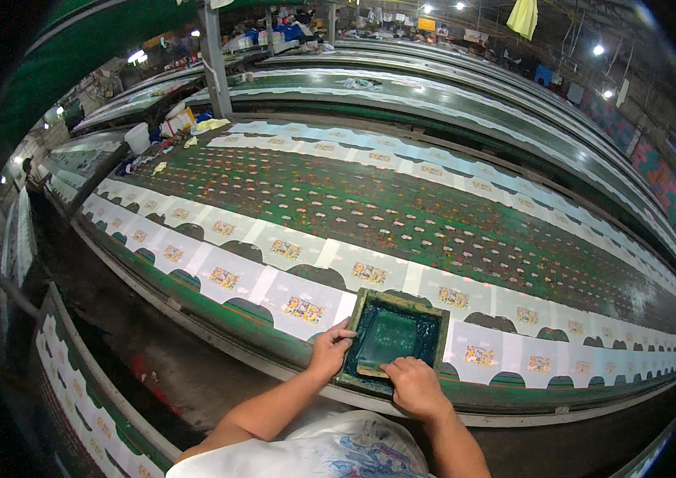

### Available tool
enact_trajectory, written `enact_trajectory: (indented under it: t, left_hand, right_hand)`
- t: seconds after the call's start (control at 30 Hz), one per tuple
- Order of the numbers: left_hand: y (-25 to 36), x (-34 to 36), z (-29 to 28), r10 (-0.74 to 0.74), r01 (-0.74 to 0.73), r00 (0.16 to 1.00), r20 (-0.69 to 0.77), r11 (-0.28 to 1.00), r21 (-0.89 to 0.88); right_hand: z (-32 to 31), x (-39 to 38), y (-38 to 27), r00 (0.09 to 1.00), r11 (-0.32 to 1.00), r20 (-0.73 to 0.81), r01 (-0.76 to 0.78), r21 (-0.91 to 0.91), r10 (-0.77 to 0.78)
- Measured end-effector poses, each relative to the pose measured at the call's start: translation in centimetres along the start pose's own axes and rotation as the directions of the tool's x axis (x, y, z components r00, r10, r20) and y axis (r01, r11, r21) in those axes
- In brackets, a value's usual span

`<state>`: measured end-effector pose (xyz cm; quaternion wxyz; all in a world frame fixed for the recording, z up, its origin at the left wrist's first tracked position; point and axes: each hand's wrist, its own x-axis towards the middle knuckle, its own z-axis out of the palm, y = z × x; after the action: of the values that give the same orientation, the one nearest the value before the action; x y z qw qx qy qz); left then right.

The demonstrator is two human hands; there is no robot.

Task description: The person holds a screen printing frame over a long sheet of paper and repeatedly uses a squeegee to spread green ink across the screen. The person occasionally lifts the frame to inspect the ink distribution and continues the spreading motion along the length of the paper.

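Note:
A square screen-printing frame (401, 301) with a worn wooden rim lies over the near row of white fabric pieces, close to the table's front edge. Dark blue-green ink coats its mesh around a greener middle area. My left hand (333, 350) is closed on the frame's left side. Inside the near part of the frame, the fingers of my right hand (417, 389) wrap the top of a squeegee (371, 370), whose light wooden edge shows left of them. The blade is hidden. Printed fabric pieces (304, 309) with small colourful pictures lie on both sides of the frame.
The long green printing table (338, 209) carries rows of fabric pieces and many ink marks. A grey post (214, 64), a white bucket (138, 139) and cloths stand at its far left. More long tables (433, 99) lie beyond. Another person (33, 179) stands far left.

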<state>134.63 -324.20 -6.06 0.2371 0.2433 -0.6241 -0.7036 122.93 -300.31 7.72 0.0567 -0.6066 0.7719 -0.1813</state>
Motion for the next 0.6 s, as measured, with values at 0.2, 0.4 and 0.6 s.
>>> enact_trajectory:
  t: [0.2, 0.4, 0.6]
  left_hand:
    - [1.9, 0.7, 0.1, -0.072, 0.071, 0.997, 0.012, 0.994, 0.077]
    - [2.9, 1.7, -0.4, -0.08, 0.064, 0.993, 0.082, 0.981, 0.181]
    - [2.0, 1.9, -1.1, -0.03, 0.007, 0.992, 0.124, 0.982, 0.186]
  right_hand:
    - [-3.0, 4.1, 3.7, 0.98, 0.984, 0.18, -0.109, 0.142, 0.083]
    - [-2.3, 8.8, 5.9, 0.982, 0.982, -0.016, -0.186, 0.031, 0.186]
    - [-0.4, 9.4, 6.5, 0.967, 0.97, -0.075, -0.245, 0.007, 0.244]
